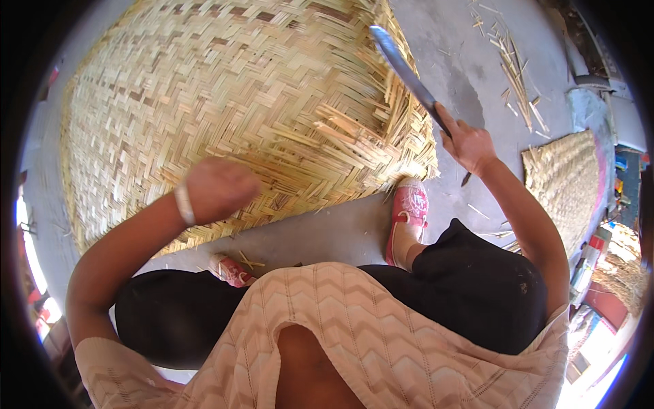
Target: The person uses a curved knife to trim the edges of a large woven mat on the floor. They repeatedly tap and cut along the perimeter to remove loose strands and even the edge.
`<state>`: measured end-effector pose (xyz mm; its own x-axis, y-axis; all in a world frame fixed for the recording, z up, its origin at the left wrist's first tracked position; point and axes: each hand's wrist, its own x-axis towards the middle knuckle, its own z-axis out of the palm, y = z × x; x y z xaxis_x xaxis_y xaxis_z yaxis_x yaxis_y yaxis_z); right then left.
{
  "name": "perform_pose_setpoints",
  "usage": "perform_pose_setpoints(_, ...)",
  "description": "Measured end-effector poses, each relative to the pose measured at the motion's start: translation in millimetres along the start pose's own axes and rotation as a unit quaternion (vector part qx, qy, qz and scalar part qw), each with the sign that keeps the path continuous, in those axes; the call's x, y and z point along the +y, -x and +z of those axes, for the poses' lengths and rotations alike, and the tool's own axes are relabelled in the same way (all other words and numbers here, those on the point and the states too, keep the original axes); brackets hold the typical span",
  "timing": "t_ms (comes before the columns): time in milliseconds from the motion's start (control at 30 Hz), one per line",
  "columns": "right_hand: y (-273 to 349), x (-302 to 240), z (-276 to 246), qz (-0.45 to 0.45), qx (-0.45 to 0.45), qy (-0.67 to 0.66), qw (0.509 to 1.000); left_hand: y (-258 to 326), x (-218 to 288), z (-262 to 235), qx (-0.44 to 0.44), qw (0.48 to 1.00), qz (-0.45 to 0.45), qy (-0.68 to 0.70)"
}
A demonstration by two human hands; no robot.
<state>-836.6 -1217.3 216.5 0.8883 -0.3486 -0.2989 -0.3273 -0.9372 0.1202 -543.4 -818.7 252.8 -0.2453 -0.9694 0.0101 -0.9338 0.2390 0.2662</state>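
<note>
A large woven mat (225,102) of split straw-coloured strips lies in front of me, its near right corner close to my right foot. Loose strip ends (347,136) stick up from the weave near that corner. My right hand (469,144) is wrapped round the handle of a long, slightly curved knife (403,67). The blade points up and left, over the mat's right edge. Above the mat's near edge, my left hand (221,189) is smeared by motion, with a pale bangle (184,204) on the wrist. Its fingers do not show clearly.
Cut strips (518,75) lie scattered on the grey floor (449,41) at the far right. A smaller woven piece (562,180) sits beyond my right forearm. My red shoes (410,208) are by the mat's near edge. Assorted goods (603,252) crowd the right rim.
</note>
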Motion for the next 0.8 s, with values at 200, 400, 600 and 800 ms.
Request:
perform_pose_setpoints(200,-63.1,6.1,45.5,-0.110,0.091,-0.077,0.987,-156.5,20.8,55.0,0.035,0.997,0.052,-0.045)
perform_pose_setpoints(400,-88.2,-4.1,69.0,-0.171,0.119,-0.185,0.960,-236.2,-15.8,82.6,-0.266,0.931,-0.247,0.049)
perform_pose_setpoints(600,-101.0,-10.5,73.6,-0.209,0.135,-0.235,0.940,-245.4,7.4,60.6,-0.333,0.880,-0.310,0.136)
perform_pose_setpoints(800,-116.6,-28.8,60.9,-0.158,-0.041,-0.215,0.963,-238.8,52.4,51.4,-0.269,0.904,-0.320,0.089)
